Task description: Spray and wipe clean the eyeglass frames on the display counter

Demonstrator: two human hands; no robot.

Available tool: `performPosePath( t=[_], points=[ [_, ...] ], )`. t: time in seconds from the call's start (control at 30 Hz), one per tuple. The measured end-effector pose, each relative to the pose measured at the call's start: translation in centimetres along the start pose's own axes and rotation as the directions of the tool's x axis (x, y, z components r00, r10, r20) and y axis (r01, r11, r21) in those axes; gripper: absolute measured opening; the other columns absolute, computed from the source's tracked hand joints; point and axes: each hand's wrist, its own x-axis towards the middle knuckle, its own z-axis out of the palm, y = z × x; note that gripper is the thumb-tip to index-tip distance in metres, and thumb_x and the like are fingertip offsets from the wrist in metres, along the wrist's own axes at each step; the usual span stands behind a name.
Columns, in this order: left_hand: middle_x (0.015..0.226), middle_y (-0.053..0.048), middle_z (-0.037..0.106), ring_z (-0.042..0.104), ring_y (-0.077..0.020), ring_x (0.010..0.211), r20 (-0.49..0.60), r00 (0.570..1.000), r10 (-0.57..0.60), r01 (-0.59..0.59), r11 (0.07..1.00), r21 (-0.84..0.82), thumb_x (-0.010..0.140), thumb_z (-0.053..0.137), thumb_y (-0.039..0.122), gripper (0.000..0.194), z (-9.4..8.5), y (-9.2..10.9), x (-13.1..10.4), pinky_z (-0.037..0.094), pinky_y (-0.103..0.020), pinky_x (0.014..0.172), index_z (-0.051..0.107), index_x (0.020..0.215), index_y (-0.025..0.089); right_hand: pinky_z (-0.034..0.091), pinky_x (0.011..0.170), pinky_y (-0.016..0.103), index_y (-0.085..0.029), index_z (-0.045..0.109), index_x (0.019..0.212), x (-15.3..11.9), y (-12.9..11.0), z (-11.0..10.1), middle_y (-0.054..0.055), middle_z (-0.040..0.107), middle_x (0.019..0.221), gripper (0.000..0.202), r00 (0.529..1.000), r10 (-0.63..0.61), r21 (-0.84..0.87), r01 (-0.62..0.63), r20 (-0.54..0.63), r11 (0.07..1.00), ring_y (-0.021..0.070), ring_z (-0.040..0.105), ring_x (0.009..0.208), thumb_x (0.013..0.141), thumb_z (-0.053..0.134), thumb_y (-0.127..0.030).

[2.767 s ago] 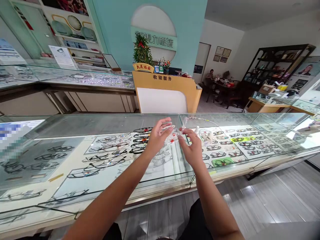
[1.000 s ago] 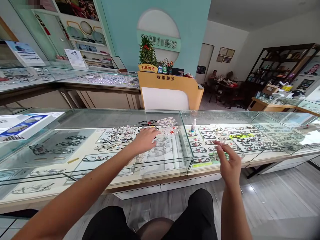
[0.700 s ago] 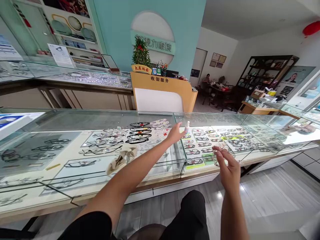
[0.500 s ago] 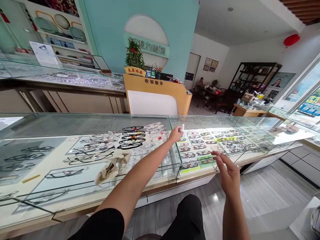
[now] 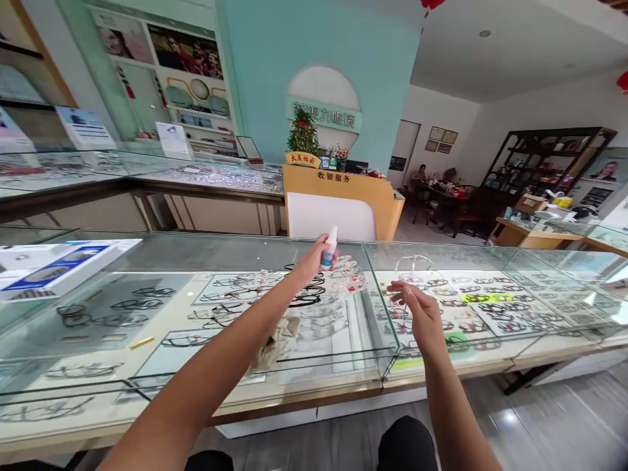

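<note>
My left hand (image 5: 316, 257) reaches out over the glass display counter, closed around a small white spray bottle (image 5: 331, 247) with a blue-green label. The bottle stands roughly upright, nozzle at the top. My right hand (image 5: 417, 313) pinches a pair of clear-framed eyeglasses (image 5: 413, 260) above the counter, to the right of the bottle. Beneath my left hand lies a row of black-framed glasses (image 5: 310, 297), partly covered by my forearm. Beside them are clear frames with red tags (image 5: 352, 285). A crumpled beige cloth (image 5: 282, 337) lies near my left forearm.
The glass counter (image 5: 304, 386) runs across in front of me, with many frames on display. At the left are white-and-blue boxes (image 5: 59, 271). Behind it stands a wooden cashier desk (image 5: 343, 186) with a plant on top. A person (image 5: 419, 175) sits at a far table.
The view has turned left. My left hand with the spray bottle has moved back leftward, toward the row of black frames. My right hand has lifted the clear eyeglasses higher.
</note>
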Motion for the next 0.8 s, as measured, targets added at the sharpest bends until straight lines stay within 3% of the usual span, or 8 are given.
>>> performPosePath(
  t=[0.07,0.17,0.27,0.37,0.5,0.67,0.8],
  points=[
    [0.064,0.006,0.051,0.048,-0.0110,0.049,0.018,1.000,-0.017,0.018,0.998,-0.066,0.083,0.063,0.057,0.039,-3.0,2.0,-1.7,0.042,-0.024,0.047,0.060,0.100,0.022,0.057,0.085,0.039,-0.023,0.082,0.110,2.2,0.5,3.5,0.008,0.082,0.107,0.040,0.999,-0.018,0.046,0.016,0.052,0.999,0.0216,0.071,0.084,0.101,0.059,-0.054],
    [0.049,0.006,0.038,0.036,-0.0089,0.040,0.011,1.000,-0.020,0.021,0.995,-0.097,0.083,0.052,0.084,0.065,-5.8,3.5,-3.1,0.035,-0.024,0.042,0.053,0.066,0.021,0.056,0.085,0.037,-0.022,0.081,0.110,5.8,1.3,9.1,0.008,0.081,0.107,0.042,0.993,-0.062,0.105,0.051,0.104,0.993,0.0206,0.070,0.083,0.100,0.058,-0.056],
    [0.039,0.007,0.024,0.025,-0.0072,0.033,-0.014,1.000,0.012,-0.014,0.991,-0.132,0.081,0.041,0.096,0.079,-6.7,3.5,-3.1,0.028,-0.024,0.039,0.040,0.050,0.023,0.055,0.084,0.036,-0.021,0.082,0.107,8.8,2.3,14.6,0.009,0.081,0.108,0.045,0.987,-0.110,0.138,0.092,0.122,0.986,0.0212,0.070,0.084,0.098,0.058,-0.059],
    [0.036,0.007,0.021,0.021,-0.0071,0.031,-0.013,1.000,0.029,-0.030,0.988,-0.152,0.080,0.036,0.099,0.082,-6.9,2.8,-2.7,0.025,-0.025,0.038,0.036,0.048,0.024,0.055,0.085,0.036,-0.019,0.082,0.108,10.5,3.4,18.7,0.010,0.081,0.109,0.050,0.982,-0.135,0.145,0.115,0.135,0.983,0.0228,0.070,0.088,0.097,0.058,-0.063],
    [0.036,0.007,0.020,0.021,-0.0073,0.031,-0.002,1.000,-0.003,0.002,0.990,-0.138,0.081,0.034,0.098,0.081,-7.9,1.2,-2.8,0.023,-0.025,0.038,0.036,0.048,0.024,0.054,0.084,0.036,-0.022,0.083,0.104,10.5,5.2,20.6,0.009,0.082,0.110,0.048,0.969,-0.150,0.109,0.131,0.196,0.985,0.0246,0.071,0.094,0.099,0.057,-0.062],
    [0.040,0.004,0.027,0.029,-0.0096,0.038,0.027,0.998,-0.048,0.051,0.991,-0.120,0.083,0.037,0.092,0.078,-9.1,-0.2,-3.4,0.025,-0.026,0.044,0.043,0.049,0.023,0.054,0.086,0.038,-0.025,0.083,0.105,9.4,6.2,20.3,0.008,0.080,0.111,0.044,0.953,-0.149,0.088,0.130,0.266,0.988,0.0249,0.071,0.096,0.100,0.057,-0.060],
    [0.042,0.001,0.032,0.032,-0.0105,0.042,-0.039,0.998,-0.039,0.038,0.999,-0.034,0.082,0.043,0.088,0.074,-9.0,-0.6,-3.2,0.025,-0.027,0.047,0.046,0.048,0.022,0.054,0.087,0.037,-0.026,0.083,0.107,9.0,6.2,20.6,0.008,0.079,0.112,0.044,0.935,-0.135,0.115,0.103,0.328,0.988,0.0260,0.070,0.100,0.102,0.055,-0.060]
  ],
)
